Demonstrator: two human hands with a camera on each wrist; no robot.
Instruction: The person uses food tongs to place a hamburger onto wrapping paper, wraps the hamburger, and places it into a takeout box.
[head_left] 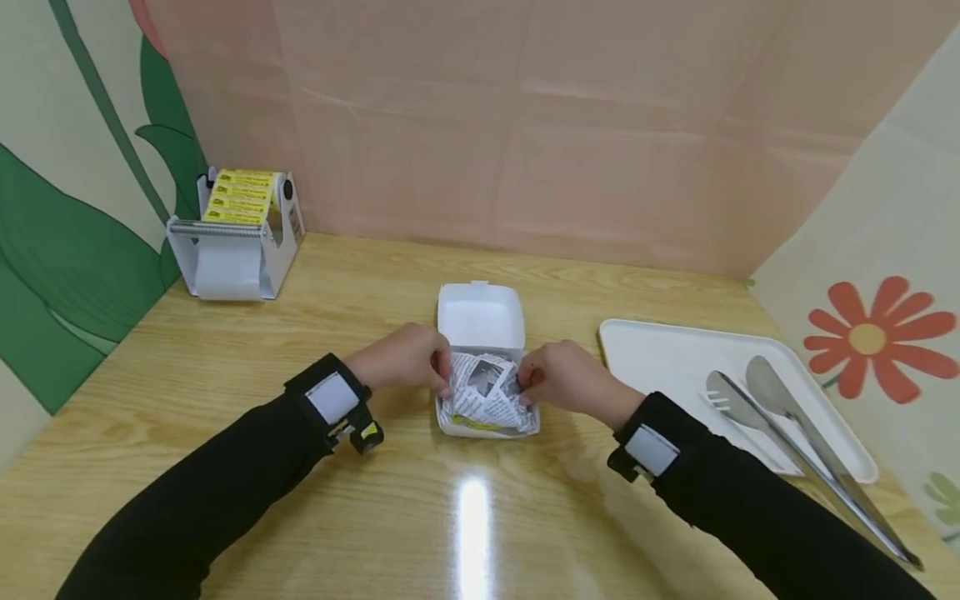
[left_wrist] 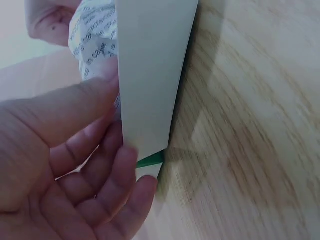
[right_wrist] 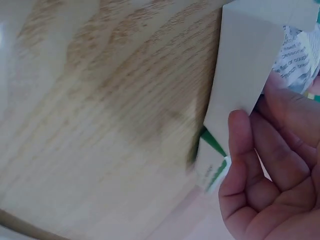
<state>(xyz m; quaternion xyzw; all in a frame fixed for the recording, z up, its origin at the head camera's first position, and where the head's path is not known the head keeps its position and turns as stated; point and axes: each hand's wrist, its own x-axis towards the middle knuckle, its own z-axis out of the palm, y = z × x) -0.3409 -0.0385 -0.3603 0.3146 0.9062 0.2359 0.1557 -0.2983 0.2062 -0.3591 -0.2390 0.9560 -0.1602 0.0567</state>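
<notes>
A small white hinged carton [head_left: 480, 317] stands in the middle of the table with its lid folded back. Inside lies a bundle wrapped in newsprint-patterned paper [head_left: 487, 408], its top partly parted over a greyish patch; the contents are hidden. My left hand [head_left: 411, 357] is at the carton's left side, thumb and forefinger pinching the paper just inside the wall [left_wrist: 150, 75]. Its other fingers curl along the outside. From the right, my right hand [head_left: 566, 375] pinches the paper's other edge, with its outer fingers against the carton's right wall [right_wrist: 240, 65].
A label dispenser [head_left: 232, 242] with a yellow printed roll stands at the back left. On the right, a white tray [head_left: 652, 358] carries a large metal spoon [head_left: 768, 387] and a serving fork [head_left: 738, 400], their handles reaching past its front edge. A pinkish sheet [head_left: 525, 125] hangs behind.
</notes>
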